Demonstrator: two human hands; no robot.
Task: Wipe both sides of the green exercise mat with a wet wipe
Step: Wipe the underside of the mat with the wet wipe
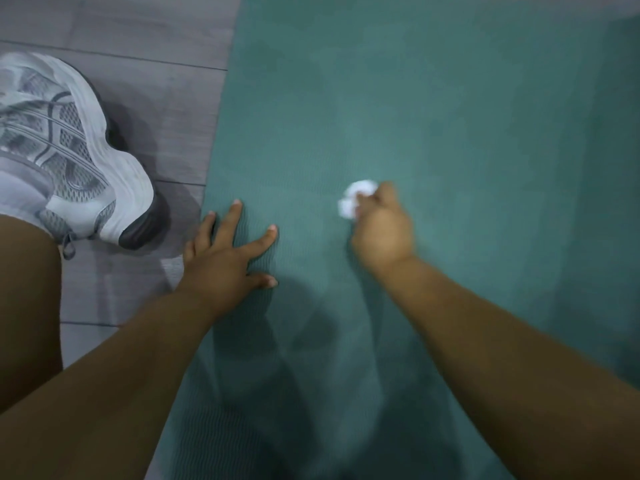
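The green exercise mat [433, 109] lies flat on the floor and fills most of the view. My left hand [225, 252] rests on the mat's left edge with its fingers spread and straight. To its right, my right hand [382, 228] holds a crumpled white wet wipe [353, 199] against the mat's surface; the hand is blurred. The wipe sticks out past the fingers, toward the far side.
A grey wooden floor [156, 98] runs along the mat's left side. My left foot in a white and grey sneaker [69, 150] stands on that floor, close to the mat's edge, with my bare leg [24, 306] below it.
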